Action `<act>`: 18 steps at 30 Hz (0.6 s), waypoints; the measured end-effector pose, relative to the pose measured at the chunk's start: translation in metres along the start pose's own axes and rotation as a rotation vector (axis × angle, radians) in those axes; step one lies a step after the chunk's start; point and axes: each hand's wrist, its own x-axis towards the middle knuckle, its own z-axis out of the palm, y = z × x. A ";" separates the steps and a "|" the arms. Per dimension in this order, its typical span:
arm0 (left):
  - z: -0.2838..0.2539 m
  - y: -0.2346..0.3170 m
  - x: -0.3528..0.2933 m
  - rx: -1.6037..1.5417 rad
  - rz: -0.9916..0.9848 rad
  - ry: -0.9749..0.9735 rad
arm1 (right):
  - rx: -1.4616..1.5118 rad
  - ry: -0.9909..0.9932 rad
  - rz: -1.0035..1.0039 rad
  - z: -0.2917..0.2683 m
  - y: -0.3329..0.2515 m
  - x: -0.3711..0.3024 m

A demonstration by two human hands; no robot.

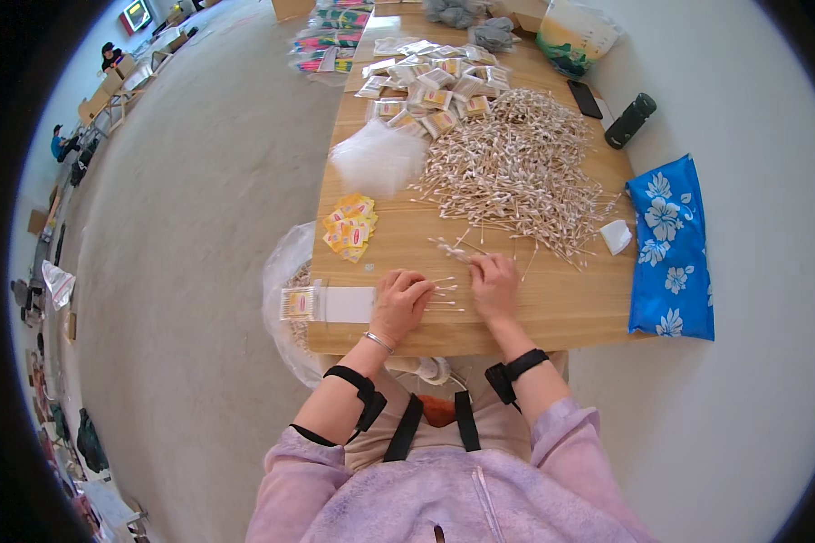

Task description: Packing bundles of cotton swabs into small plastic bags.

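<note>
My left hand (401, 305) rests near the table's front edge, its fingers curled over a few cotton swabs (446, 300) whose tips stick out to the right. Opposite it, my right hand (495, 286) pinches a small bunch of cotton swabs (450, 250) that points to the upper left. Beside my left wrist lies a blank white card or sleeve (349, 305). It adjoins a clear pack of cotton swabs with a yellow label (297, 304) at the table's left edge. A large loose heap of cotton swabs (525, 163) spreads beyond both hands.
Yellow label cards (351, 224) and clear plastic bags (378, 158) lie on the left. Filled packs (435, 83) are piled farther back. On the right are a crumpled tissue (617, 237), blue floral pouch (671, 249), dark bottle (631, 121) and phone (585, 99).
</note>
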 end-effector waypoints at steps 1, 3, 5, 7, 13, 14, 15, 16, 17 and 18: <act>0.000 0.000 0.000 0.001 0.013 0.002 | 0.006 -0.003 -0.001 0.004 -0.005 0.004; 0.000 0.001 0.000 0.007 0.024 0.004 | 0.182 -0.137 -0.117 0.011 -0.013 0.012; 0.002 0.000 0.000 -0.009 0.018 0.006 | 0.192 -0.131 -0.078 0.013 -0.012 0.022; 0.000 0.001 0.001 -0.001 0.015 0.007 | 0.198 -0.128 -0.038 0.014 -0.003 0.030; -0.004 0.002 0.001 0.002 -0.009 0.008 | -0.149 0.189 -0.102 0.002 0.005 0.037; -0.006 0.002 0.001 0.006 -0.017 0.004 | -0.106 0.049 -0.130 0.002 -0.003 0.030; -0.005 0.003 0.002 0.002 -0.016 0.005 | -0.069 -0.086 -0.156 0.001 -0.009 0.025; -0.005 0.004 0.003 -0.003 -0.017 0.006 | -0.071 -0.086 -0.156 0.004 -0.014 0.021; -0.005 0.005 0.004 -0.008 -0.017 0.006 | -0.048 -0.114 -0.163 0.008 -0.019 0.018; -0.004 0.004 0.004 -0.008 -0.018 0.006 | -0.022 -0.142 -0.169 0.010 -0.024 0.016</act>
